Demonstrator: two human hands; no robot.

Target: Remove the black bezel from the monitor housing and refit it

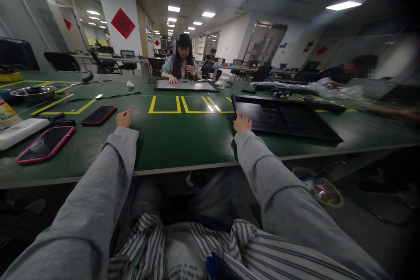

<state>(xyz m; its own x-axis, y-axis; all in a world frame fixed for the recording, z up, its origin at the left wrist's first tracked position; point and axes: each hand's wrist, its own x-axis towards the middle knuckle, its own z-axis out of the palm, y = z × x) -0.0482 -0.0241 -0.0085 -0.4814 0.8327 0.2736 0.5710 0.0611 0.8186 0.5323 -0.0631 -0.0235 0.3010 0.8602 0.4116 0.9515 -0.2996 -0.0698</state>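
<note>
Far to the left of the black casing (287, 118), on the same green bench (187, 148), a white device (24, 134) is laid flat. A metal bowl (33, 93) is also set far to the casing's left. A pink-cased phone (46, 144) is laid screen up, well left of the casing and closer to the wearer than it. A red-cased phone (99, 115) is placed left of the casing too.

The left hand (124, 119) is held over the bench, well apart from the casing on its left side, with the fingers curled into a fist. Yellow tape outlines (166, 112) are stuck down to the left of the casing. Beyond the casing and to its left, a framed panel (187, 85) is touched by one hand of a seated co-worker (180, 64).

The near left corner of the casing, which is laid on the bench, is grasped by the right hand (243, 121), with the fingers bent over the rim. Below the casing's right part, under the bench, a basket (337, 205) is seen. Behind the casing, what appears to be clear plastic wrap (330, 86) is spread, blurred.
</note>
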